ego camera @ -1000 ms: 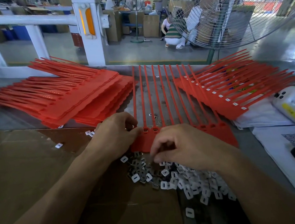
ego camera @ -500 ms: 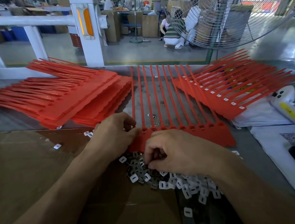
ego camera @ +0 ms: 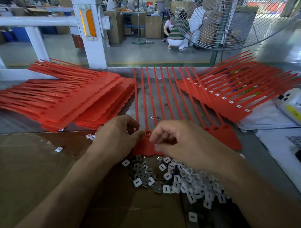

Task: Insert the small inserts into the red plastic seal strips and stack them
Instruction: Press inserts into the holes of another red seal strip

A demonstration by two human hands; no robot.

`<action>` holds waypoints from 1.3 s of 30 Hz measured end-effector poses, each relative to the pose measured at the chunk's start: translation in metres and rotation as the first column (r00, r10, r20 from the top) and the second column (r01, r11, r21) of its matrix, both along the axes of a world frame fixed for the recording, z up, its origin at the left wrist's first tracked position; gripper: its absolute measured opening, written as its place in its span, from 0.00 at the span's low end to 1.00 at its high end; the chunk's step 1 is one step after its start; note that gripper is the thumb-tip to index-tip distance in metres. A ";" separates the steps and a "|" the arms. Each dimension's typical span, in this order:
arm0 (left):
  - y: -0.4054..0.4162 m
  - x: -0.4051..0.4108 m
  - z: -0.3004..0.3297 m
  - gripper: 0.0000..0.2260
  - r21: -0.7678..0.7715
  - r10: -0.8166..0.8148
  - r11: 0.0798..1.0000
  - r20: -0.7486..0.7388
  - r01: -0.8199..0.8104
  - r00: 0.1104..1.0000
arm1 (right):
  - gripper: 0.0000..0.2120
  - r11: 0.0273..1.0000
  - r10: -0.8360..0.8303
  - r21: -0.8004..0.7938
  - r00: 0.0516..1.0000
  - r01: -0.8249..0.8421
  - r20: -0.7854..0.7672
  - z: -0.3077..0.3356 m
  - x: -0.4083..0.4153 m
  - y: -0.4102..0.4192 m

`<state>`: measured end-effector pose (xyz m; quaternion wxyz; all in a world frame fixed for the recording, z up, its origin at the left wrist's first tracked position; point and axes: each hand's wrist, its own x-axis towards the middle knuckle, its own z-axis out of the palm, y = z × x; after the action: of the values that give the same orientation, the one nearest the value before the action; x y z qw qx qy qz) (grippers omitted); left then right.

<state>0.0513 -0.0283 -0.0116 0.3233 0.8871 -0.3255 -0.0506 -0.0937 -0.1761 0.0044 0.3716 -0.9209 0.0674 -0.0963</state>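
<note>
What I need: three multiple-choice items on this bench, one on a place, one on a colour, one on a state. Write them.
1. The loose insert pile lies: A just nearer the person than the centre strip; B beyond that strip's far tips; C inside a bin.
2. The seal strips are: A blue; B red; C green.
3. The heads in the right stack: A hold white inserts; B are empty; C are cut off.

A: the pile borders the strip's near edge.
B: every strip is red.
A: a white square shows in each visible head.
</note>
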 end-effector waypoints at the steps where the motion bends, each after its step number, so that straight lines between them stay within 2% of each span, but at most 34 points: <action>1: 0.000 0.000 0.000 0.11 -0.003 0.002 1.000 -0.007 -0.002 1.000 | 0.08 0.999 -0.053 -0.001 0.999 0.053 0.015 0.001 0.000 -0.005; 4: 0.001 -0.001 -0.001 0.11 -0.009 0.005 1.000 -0.013 -0.005 1.000 | 0.07 0.954 -0.299 0.049 0.950 0.295 0.096 0.005 -0.007 -0.034; 7: 0.002 -0.002 0.000 0.11 -0.010 0.001 1.000 -0.015 -0.002 1.000 | 0.09 0.848 -0.526 0.136 0.845 0.512 0.097 0.009 -0.022 -0.070; 10: 0.002 -0.003 0.001 0.11 -0.007 0.002 1.000 -0.019 -0.002 1.000 | 0.11 0.751 -0.651 0.178 0.758 0.636 0.039 0.009 -0.036 -0.094; 12: 0.002 -0.004 0.002 0.12 -0.004 0.005 1.000 -0.023 -0.005 1.000 | 0.08 0.699 -0.699 0.199 0.715 0.687 -0.011 0.008 -0.041 -0.105; 16: 0.002 -0.004 0.002 0.12 -0.006 -0.004 1.000 -0.024 0.004 1.000 | 0.05 0.682 -0.707 0.168 0.701 0.711 -0.094 0.005 -0.044 -0.112; 21: 0.003 -0.004 0.002 0.11 -0.009 -0.003 1.000 -0.027 0.003 1.000 | 0.10 0.704 -0.701 0.073 0.708 0.706 -0.089 0.003 -0.044 -0.113; 27: 0.002 -0.003 0.002 0.11 -0.011 0.000 1.000 -0.032 0.000 1.000 | 0.10 0.726 -0.681 0.022 0.723 0.687 -0.116 -0.002 -0.043 -0.114; 39: 0.002 -0.002 0.001 0.11 -0.016 0.000 1.000 -0.037 -0.001 0.999 | 0.10 0.692 -0.717 0.005 0.688 0.722 -0.114 -0.003 -0.044 -0.114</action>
<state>0.0489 -0.0264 -0.0104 0.3362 0.8835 -0.3198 -0.0642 -0.1377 -0.2901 0.0016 0.3227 -0.8152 0.4439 -0.1847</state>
